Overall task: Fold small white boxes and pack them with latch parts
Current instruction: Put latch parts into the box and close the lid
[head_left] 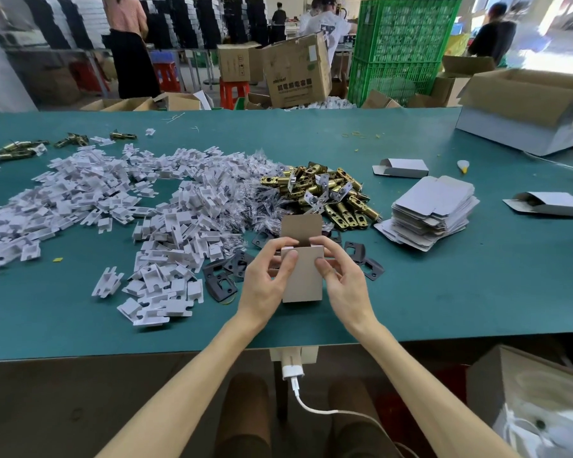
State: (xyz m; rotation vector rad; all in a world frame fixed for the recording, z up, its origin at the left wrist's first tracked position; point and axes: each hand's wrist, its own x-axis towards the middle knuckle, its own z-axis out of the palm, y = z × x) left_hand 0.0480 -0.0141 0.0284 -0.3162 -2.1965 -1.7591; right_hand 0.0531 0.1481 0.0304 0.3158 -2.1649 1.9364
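The small white box [302,279] you are holding is thin folded card. It is very light and stiff only along its creases, so its walls will buckle if you squeeze the middle of a panel. Take hold at the corners and edges, where the folds give it strength, and keep the pressure gentle. The open top flap [301,226] stands up just beyond your fingertips and will bend easily at its hinge line.

Your left hand [265,279] and right hand [344,282] both grip the box near its upper corners, one on each side. Each thumb presses on the face towards you, and the other fingers curl round to the far side at the open mouth. The hands are closed only as far as the box's width allows, a light pinch and not a clench. The box stands upright between your palms, with its lower end at or just above the green table [444,292]; I cannot tell whether it touches.

Just past your grip lie dark strike plates [225,272]. Farther out is the heap of brass latch bolts [328,193], heavy and hard beside the card. To the left of your grip lie white plastic inserts [166,206], and to the right is a stack of flat box blanks [434,209].
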